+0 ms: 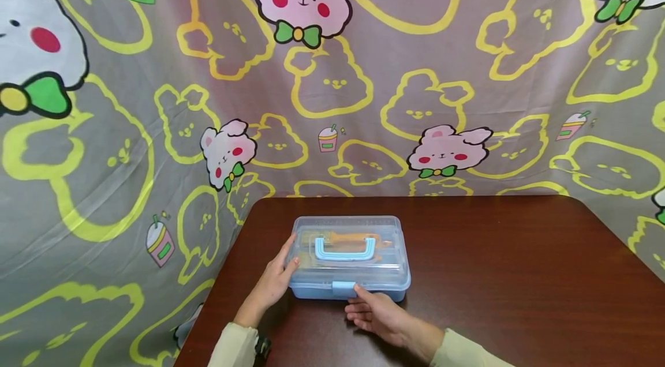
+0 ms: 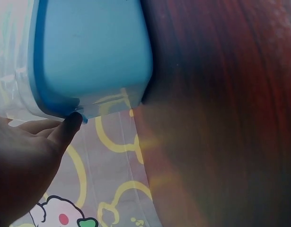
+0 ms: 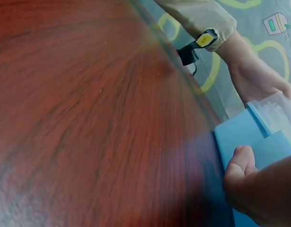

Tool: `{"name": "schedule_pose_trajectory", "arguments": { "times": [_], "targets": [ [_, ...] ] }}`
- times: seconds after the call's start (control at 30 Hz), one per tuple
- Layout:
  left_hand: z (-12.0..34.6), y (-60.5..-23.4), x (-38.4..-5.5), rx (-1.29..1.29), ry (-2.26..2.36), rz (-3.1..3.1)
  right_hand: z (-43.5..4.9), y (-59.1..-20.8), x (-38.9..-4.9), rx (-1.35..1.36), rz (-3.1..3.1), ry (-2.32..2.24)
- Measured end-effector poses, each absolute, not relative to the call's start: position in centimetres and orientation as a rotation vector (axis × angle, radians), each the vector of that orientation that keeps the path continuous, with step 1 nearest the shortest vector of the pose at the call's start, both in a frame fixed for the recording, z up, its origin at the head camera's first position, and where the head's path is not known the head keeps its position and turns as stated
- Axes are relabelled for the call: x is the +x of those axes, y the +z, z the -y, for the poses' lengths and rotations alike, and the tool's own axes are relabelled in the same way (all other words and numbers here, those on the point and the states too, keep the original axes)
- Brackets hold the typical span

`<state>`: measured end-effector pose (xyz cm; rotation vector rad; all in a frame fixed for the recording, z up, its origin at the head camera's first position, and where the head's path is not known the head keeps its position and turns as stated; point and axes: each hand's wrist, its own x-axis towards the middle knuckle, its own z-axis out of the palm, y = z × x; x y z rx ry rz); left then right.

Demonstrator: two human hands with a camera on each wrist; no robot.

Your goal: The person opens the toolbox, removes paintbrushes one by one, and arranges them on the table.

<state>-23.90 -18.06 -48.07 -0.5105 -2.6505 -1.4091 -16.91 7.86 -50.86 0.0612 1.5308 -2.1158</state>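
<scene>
A light-blue plastic box with a clear lid sits on the table, its lid down. On top lies a blue carry handle, and through the lid an orange-handled brush shows faintly. My left hand rests against the box's left side, thumb near the lid's front left edge. At the front, the thumb of my right hand touches the right end of the blue latch. The other right fingers are loosely bent below it, holding nothing. Both hands also appear in the right wrist view.
The dark brown wooden table extends well to the right of the box. A cartoon-printed cloth hangs behind the table and along its left side. A black band is on my left wrist.
</scene>
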Motion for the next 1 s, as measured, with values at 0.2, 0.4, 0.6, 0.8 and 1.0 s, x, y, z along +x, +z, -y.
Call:
{"name": "schedule_pose_trajectory", "arguments": {
  "times": [0.2, 0.4, 0.6, 0.8, 1.0],
  "targets": [
    [18.14, -48.16, -23.87, -0.524, -1.384, 2.670, -7.88, -50.88, -16.77, 0.063, -1.606, -2.063],
    [18.34, -48.14, -23.56, -0.501, -1.390, 2.718, -7.78, -51.18, -16.52, 0.035, -1.636, -2.060],
    [18.60, -48.12, -23.32, -0.523, -1.390, 2.714, -7.69, -51.12, -16.37, 0.065, -1.592, -2.084],
    [18.89, -47.98, -23.53, -0.549, -1.383, 2.725, -7.47, -50.61, -16.42, 0.173, -1.424, -2.173],
    [18.72, -47.62, -23.95, -0.555, -1.406, 2.721, -7.34, -50.25, -16.72, 0.218, -1.300, -2.241]
  ]
}}
